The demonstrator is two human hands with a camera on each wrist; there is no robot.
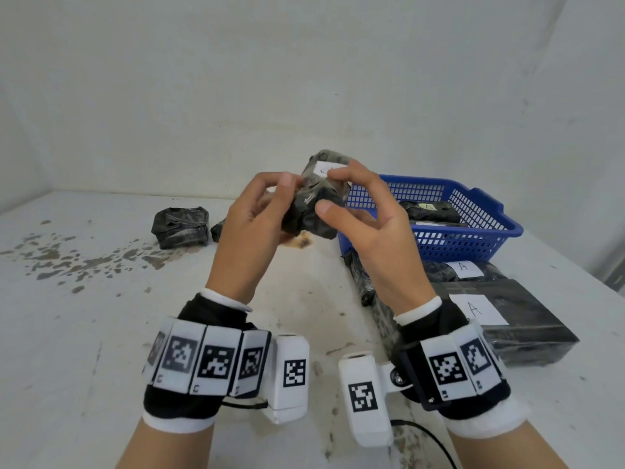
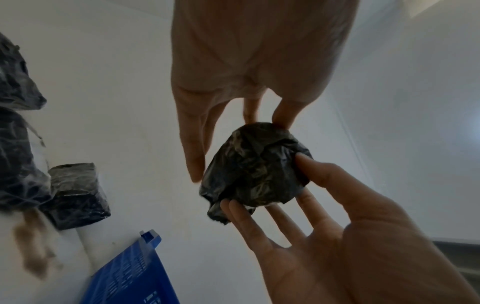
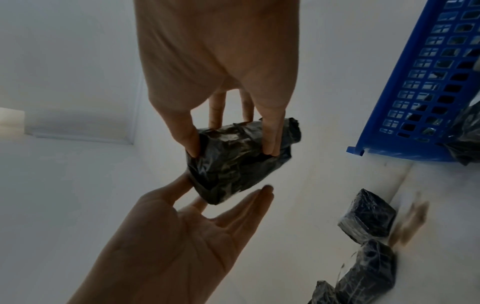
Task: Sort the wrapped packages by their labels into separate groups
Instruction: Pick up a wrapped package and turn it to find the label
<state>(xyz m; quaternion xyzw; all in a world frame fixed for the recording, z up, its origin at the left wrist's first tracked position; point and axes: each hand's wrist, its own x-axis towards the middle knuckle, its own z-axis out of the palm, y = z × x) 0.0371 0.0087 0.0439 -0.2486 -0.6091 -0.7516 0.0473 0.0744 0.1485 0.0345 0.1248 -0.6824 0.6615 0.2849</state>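
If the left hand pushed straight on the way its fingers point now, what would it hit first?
Likely the wrapped package itself, which the left hand already holds together with the right hand. Beyond it, probably the right hand's fingers; depth is unclear.

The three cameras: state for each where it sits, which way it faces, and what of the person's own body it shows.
Head: worn on the head, facing forward and down at the white table; shows both forearms, left hand and right hand holding a small black plastic-wrapped package.
Left wrist: looks along the left hand at the package.
Right wrist: looks along the right hand at the package.
All three share the package and the blue plastic basket.
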